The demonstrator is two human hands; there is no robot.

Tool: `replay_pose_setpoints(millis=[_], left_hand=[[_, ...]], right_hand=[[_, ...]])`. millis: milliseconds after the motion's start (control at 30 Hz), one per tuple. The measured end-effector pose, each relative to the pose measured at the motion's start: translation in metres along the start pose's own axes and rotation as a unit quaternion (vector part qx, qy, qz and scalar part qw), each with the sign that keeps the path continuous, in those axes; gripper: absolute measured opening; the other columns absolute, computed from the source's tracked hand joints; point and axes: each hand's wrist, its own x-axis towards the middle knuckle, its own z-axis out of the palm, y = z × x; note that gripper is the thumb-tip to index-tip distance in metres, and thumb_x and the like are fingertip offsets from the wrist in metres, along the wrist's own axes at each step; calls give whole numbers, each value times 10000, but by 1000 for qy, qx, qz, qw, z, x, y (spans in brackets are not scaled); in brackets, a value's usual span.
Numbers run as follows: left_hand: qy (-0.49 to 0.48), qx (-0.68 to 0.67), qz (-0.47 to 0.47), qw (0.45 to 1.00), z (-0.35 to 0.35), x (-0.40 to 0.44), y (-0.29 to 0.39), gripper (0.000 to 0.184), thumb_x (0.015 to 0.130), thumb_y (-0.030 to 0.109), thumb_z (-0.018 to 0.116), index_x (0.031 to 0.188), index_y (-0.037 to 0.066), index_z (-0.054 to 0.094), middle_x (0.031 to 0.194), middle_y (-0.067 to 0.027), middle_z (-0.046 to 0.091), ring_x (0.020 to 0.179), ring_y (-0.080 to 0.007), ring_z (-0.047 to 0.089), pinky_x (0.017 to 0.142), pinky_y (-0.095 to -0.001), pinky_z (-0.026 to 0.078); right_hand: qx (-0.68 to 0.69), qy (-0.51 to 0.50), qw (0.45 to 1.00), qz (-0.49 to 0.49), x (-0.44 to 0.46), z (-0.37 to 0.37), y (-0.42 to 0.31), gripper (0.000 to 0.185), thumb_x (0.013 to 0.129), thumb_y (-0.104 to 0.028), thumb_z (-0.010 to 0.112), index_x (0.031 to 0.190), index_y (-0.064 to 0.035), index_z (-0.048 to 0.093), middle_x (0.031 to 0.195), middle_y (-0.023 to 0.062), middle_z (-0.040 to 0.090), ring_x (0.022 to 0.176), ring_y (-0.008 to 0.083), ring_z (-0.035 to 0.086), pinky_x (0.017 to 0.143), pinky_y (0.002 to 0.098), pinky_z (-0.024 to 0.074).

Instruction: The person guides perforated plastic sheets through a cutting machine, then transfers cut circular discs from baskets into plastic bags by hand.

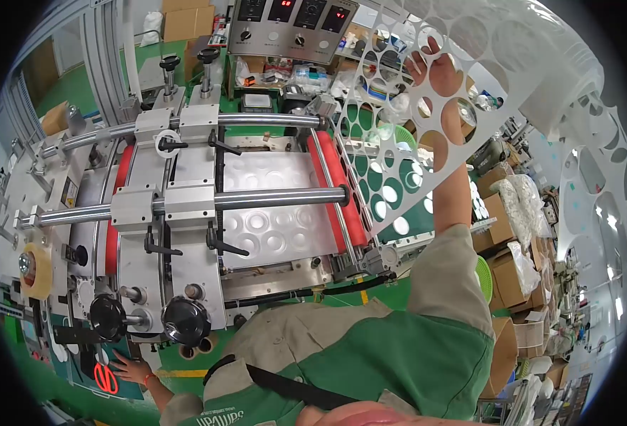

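My left hand [131, 370] is at the lower left, its fingers spread on a dark green surface beside orange-handled scissors [105, 378]. It holds nothing. My right hand [434, 67] is raised at the upper right, behind a translucent white sheet [498, 121] full of round holes. Its fingers show apart through the holes, and parts of the hand are hidden by the sheet. Between the arms stands a roller machine with red rollers [338, 190], steel bars [278, 198] and a pale sheet with round impressions [267, 174] on its bed.
A control box [292, 28] with lit displays stands behind the machine. Black knobs [186, 321] stick out at its near side. White discs [401, 226] lie on a green surface to the right. Cardboard boxes [506, 273] and plastic bags [523, 202] are stacked farther right.
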Motion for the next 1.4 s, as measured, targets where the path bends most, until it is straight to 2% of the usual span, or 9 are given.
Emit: replay_pose_setpoints(millis=[200, 500, 567, 800, 900, 1033, 1200, 1333, 1400], left_hand=[[26, -50, -7, 998, 7, -1, 0, 1029, 646, 294, 774, 1422, 377, 103, 1483, -63, 164, 1295, -417, 262, 1010, -518, 296], [-14, -18, -13, 1000, 0, -1, 2, 979, 682, 353, 735, 1423, 376, 95, 1482, -68, 161, 1295, -421, 257, 1023, -509, 285], [4, -33, -17, 999, 2, -2, 3, 1001, 661, 385, 749, 1423, 375, 99, 1482, -66, 161, 1294, -421, 259, 1022, -508, 284], [-24, -29, -30, 999, -11, -3, 8, 1011, 654, 406, 755, 1423, 371, 99, 1489, -67, 134, 1312, -414, 226, 1026, -512, 273], [-12, -27, -28, 999, -9, -3, 8, 1030, 638, 412, 766, 1422, 368, 101, 1488, -78, 136, 1312, -410, 230, 1031, -504, 274], [-17, -12, -31, 999, -9, -4, 8, 1062, 622, 394, 779, 1425, 367, 85, 1491, -75, 119, 1310, -401, 241, 1036, -486, 280], [-25, -9, -29, 999, -11, -3, 8, 997, 666, 374, 725, 1427, 369, 81, 1486, -80, 138, 1302, -416, 250, 1033, -499, 273], [-16, -7, -24, 1000, -6, -3, 5, 971, 670, 323, 706, 1427, 364, 99, 1480, -86, 156, 1300, -418, 251, 1033, -505, 270], [-12, -8, -23, 1000, -4, -4, 6, 946, 683, 314, 697, 1427, 359, 114, 1478, -85, 163, 1295, -420, 256, 1031, -509, 269]], right_hand=[[-162, 291, 942, -45, -42, 35, 24, 131, 889, -214, 558, 967, -109, 550, 661, -37, 468, 534, 64, 423, 483, 212, 349], [-137, 161, 958, 192, -64, -35, 90, 472, 853, -282, 622, 1265, -102, 479, 632, -65, 408, 488, 32, 368, 386, 176, 252], [-182, 83, 956, 213, -62, -34, 89, 407, 854, -308, 619, 1190, -93, 541, 652, -65, 437, 506, 21, 383, 391, 182, 251], [-522, 233, 814, 99, -76, -69, 103, 151, 790, -181, 586, 703, -78, 517, 584, -18, 459, 493, 77, 441, 440, 233, 349], [-369, 199, 898, 138, -94, -60, 107, 110, 822, -155, 611, 885, -76, 566, 694, -30, 512, 590, 69, 463, 519, 217, 369], [-174, 58, 965, 188, -102, -61, 116, 517, 842, -239, 633, 1298, -84, 445, 721, -61, 482, 604, 29, 443, 523, 183, 345], [-309, 77, 901, 295, -102, -34, 99, 477, 839, -400, 597, 1117, -13, 570, 780, -17, 524, 680, 76, 462, 599, 215, 372], [-178, 101, 950, 234, -120, -65, 109, 506, 894, -462, 454, 1025, 9, 585, 840, 55, 588, 745, 144, 534, 686, 265, 429], [-157, 93, 956, 230, -124, -65, 108, 469, 929, -442, 370, 1024, -42, 594, 823, 22, 615, 541, 49, 443, 448, 179, 296]])
